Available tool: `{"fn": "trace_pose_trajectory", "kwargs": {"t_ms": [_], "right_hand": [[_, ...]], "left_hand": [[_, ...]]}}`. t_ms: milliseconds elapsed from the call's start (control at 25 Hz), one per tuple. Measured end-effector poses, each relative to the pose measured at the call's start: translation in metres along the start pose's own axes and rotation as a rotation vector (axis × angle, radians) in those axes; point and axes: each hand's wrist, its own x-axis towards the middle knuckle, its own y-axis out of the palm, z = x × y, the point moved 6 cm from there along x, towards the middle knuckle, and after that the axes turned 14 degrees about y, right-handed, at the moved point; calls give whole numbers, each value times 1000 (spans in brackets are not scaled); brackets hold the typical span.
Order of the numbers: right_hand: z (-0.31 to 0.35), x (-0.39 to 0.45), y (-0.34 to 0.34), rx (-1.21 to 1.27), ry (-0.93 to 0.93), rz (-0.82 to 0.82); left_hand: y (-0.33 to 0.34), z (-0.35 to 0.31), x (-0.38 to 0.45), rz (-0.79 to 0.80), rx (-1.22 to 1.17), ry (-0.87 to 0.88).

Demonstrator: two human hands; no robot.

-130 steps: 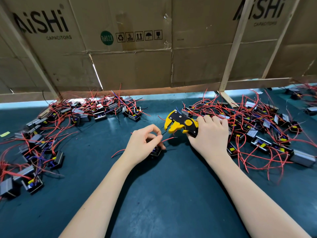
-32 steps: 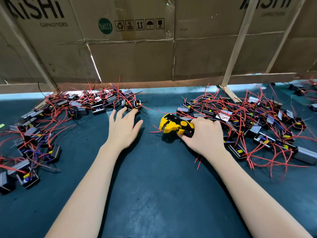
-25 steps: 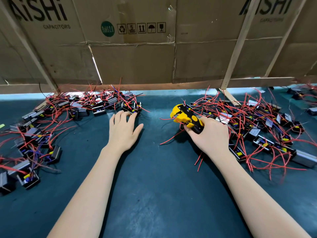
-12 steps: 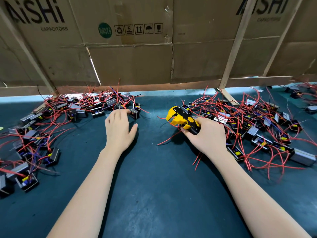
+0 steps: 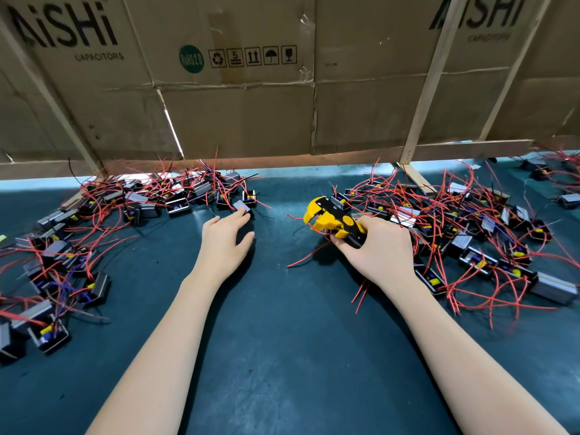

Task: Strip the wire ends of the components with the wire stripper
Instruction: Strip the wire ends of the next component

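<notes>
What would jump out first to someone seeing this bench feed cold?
The yellow and black wire stripper, gripped in the right hand right of centre, stands out against the dark green mat. Tangles of red-wired components flank it: one pile to the right, another arcing along the left. The left hand lies flat, fingertips touching a grey component at that pile's edge.

The scene is evenly and fairly brightly lit from above, with soft dark shadows under both forearms on the dark green mat (image 5: 282, 356). A bright, washed-out strip of light shows through the gap (image 5: 40, 180) beneath the cardboard wall (image 5: 238, 120). Wide-angle distortion bends the wooden struts and the wall's lower edge toward the corners. The centre is sharp; the far edges are slightly soft.
</notes>
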Motion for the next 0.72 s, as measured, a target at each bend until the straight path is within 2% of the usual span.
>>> {"fn": "trace_pose_trajectory", "kwargs": {"t_ms": [240,360,480,600,720], "right_hand": [[-1,0,-2,36,-1,-17],[-1,0,-6,93,-4,-41],[-2,0,-7,109,1,-51],[-2,-1,-7,119,-1,-49],[-2,-1,-7,119,0,-54]], "left_hand": [[-27,-18,1,-164,-66,5],[-32,-30,0,-200,-102,80],[-15,-33,1,-8,59,148],[3,-23,-2,167,204,58],[9,-13,-3,221,273,-30]]}}
